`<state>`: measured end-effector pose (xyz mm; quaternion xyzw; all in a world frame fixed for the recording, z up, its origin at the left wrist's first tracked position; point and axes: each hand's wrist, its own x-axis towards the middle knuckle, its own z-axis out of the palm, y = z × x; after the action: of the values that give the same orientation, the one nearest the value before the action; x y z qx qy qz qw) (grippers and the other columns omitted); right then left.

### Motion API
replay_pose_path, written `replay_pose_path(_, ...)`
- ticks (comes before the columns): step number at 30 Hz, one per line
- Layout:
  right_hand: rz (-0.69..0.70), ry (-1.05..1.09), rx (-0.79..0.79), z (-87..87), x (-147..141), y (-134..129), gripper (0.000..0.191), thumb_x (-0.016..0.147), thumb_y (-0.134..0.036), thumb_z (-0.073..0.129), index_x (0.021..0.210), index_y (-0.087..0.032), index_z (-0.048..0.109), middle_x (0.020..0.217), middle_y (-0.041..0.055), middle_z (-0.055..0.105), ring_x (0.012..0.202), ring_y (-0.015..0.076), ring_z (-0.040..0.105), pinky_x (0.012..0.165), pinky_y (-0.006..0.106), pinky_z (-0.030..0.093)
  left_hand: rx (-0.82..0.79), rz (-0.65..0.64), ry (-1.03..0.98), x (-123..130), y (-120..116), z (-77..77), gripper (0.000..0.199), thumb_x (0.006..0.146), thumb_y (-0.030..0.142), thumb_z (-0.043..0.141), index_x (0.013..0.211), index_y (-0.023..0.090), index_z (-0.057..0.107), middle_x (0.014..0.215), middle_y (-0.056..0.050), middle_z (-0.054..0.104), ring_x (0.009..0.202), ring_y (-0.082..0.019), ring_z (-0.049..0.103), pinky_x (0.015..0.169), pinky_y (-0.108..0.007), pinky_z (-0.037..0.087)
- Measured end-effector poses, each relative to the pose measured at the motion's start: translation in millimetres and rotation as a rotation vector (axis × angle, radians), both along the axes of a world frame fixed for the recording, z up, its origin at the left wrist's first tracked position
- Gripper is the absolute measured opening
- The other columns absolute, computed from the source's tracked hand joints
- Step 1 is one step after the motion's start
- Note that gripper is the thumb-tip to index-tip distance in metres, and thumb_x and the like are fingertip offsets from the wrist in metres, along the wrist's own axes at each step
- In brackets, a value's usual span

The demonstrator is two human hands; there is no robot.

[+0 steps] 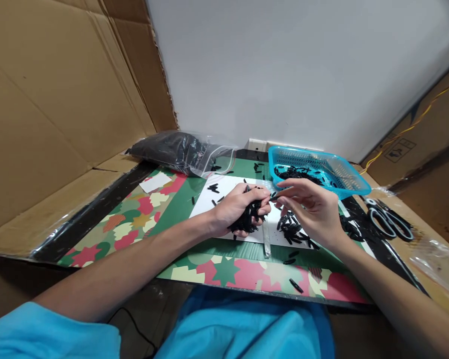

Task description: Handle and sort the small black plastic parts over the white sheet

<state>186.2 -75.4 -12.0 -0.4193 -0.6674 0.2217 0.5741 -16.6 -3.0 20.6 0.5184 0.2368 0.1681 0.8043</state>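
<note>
My left hand [239,208] is closed around a bunch of small black pieces [247,219], some sticking out between the fingers, above a white sheet [204,202]. Just right of it, my right hand [307,202] pinches a small black piece [273,197] between thumb and fingertips, close to the left thumb. A loose pile of black pieces [291,228] lies on the sheet below my right hand. Behind that hand, a blue plastic basket [353,184] holds more black pieces. A thin flat strip [267,243] lies partly under my left hand.
A clear bag of dark material [172,149] lies at the back left. Scissors [387,222] rest at the right. Cardboard [60,89] stands on the left, a pale wall [265,75] behind. Stray black pieces [295,285] lie near the front edge.
</note>
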Motion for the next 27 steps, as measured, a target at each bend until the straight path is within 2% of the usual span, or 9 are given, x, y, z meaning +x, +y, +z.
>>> replay_pose_path(4, -0.046, 0.016, 0.053, 1.1, -4.4, -3.1, 0.026, 0.099, -0.022, 0.074, 0.125, -0.027, 0.070, 0.090, 0.0009, 0.080, 0.061, 0.0139, 0.070, 0.052, 0.029, 0.062, -0.023, -0.025, -0.005, -0.1, -0.8, -1.2, 0.039, 0.092, 0.049, 0.072, 0.078, 0.019, 0.052, 0.074, 0.005, 0.047, 0.048, -0.007, 0.040, 0.027, -0.014, 0.032)
replay_pose_path(8, -0.068, 0.030, 0.115, -1.4, -6.8, -3.7, 0.031, 0.098, -0.019, 0.074, 0.127, -0.028, 0.070, 0.093, 0.0013, 0.080, 0.065, 0.0155, 0.073, 0.055, 0.032, 0.065, -0.023, -0.038, -0.018, -0.2, -0.7, -2.6, 0.038, 0.093, 0.049, 0.071, 0.078, 0.019, 0.052, 0.073, 0.004, 0.048, 0.048, -0.007, 0.042, 0.026, -0.015, 0.033)
replay_pose_path(17, -0.027, 0.053, 0.048, 4.5, -6.5, -4.1, 0.035, 0.094, -0.020, 0.080, 0.127, -0.027, 0.070, 0.089, 0.0009, 0.081, 0.063, 0.0157, 0.074, 0.054, 0.030, 0.066, -0.004, -0.034, -0.070, -0.5, -0.8, -3.0, 0.032, 0.096, 0.042, 0.068, 0.078, 0.019, 0.052, 0.071, 0.004, 0.050, 0.047, -0.008, 0.042, 0.024, -0.016, 0.034)
replay_pose_path(19, -0.001, 0.081, 0.015, 5.7, -5.9, -3.2, 0.030, 0.093, -0.022, 0.082, 0.121, -0.026, 0.073, 0.089, 0.0012, 0.080, 0.066, 0.0161, 0.076, 0.055, 0.029, 0.067, -0.014, -0.018, -0.076, -0.7, 0.0, -2.8, 0.034, 0.095, 0.043, 0.069, 0.078, 0.019, 0.052, 0.071, 0.005, 0.049, 0.047, -0.008, 0.041, 0.025, -0.015, 0.033)
replay_pose_path(23, 0.051, 0.125, -0.045, 3.7, -4.9, -0.1, 0.007, 0.095, -0.026, 0.080, 0.101, -0.022, 0.078, 0.086, 0.0014, 0.078, 0.064, 0.0146, 0.076, 0.054, 0.026, 0.066, -0.009, 0.005, -0.068, -0.7, 1.5, -2.0, 0.037, 0.093, 0.044, 0.073, 0.077, 0.019, 0.051, 0.071, 0.005, 0.048, 0.047, -0.007, 0.040, 0.026, -0.015, 0.032)
replay_pose_path(27, 0.042, 0.138, -0.063, 1.9, -4.6, 0.9, 0.007, 0.097, -0.027, 0.077, 0.099, -0.021, 0.078, 0.081, 0.0014, 0.077, 0.062, 0.0144, 0.075, 0.053, 0.026, 0.065, -0.005, 0.030, -0.042, -0.3, 2.7, -1.8, 0.035, 0.091, 0.044, 0.074, 0.078, 0.019, 0.053, 0.072, 0.004, 0.048, 0.049, -0.008, 0.042, 0.026, -0.014, 0.031)
